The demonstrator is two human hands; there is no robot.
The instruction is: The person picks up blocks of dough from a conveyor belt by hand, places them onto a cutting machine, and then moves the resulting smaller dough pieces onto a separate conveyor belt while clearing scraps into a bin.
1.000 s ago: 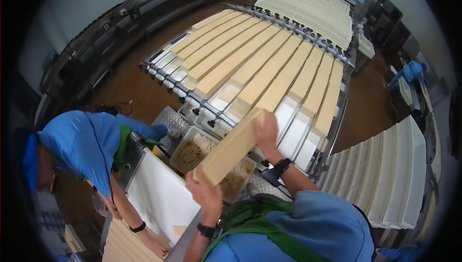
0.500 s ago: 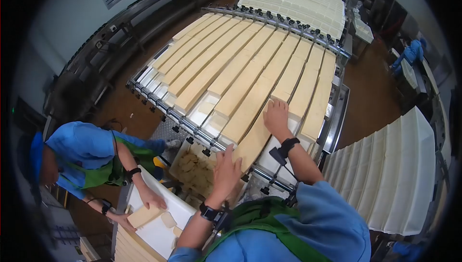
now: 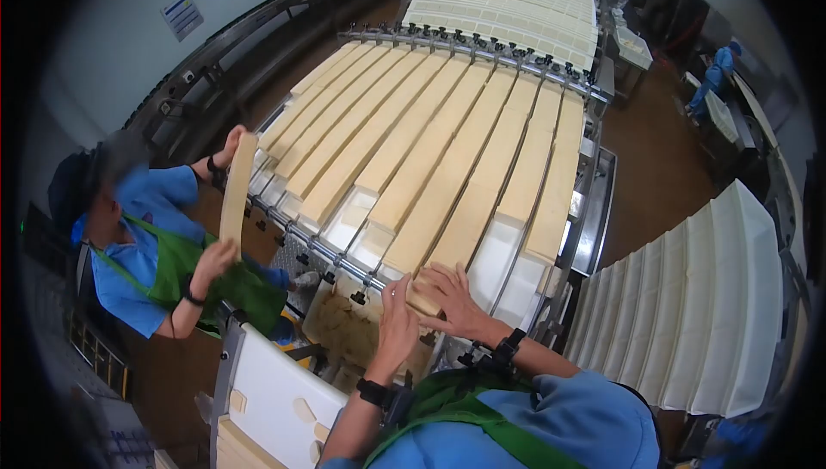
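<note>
Pressing the slab [image 3: 447, 211] end at the conveyor [image 3: 594, 211] near edge, your left hand [image 3: 397, 318] and right hand [image 3: 452, 301] lie flat, fingers open, gripping nothing. Uneven pressure could, in my judgement, crack it or skew it against adjacent slabs.

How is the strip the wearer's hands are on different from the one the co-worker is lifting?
The wearer's strip lies flat on the conveyor among others; the co-worker's strip stands nearly upright in the air. Left hand and right hand touch only the near end; the co-worker grips both ends. Both are pale tan.
</note>
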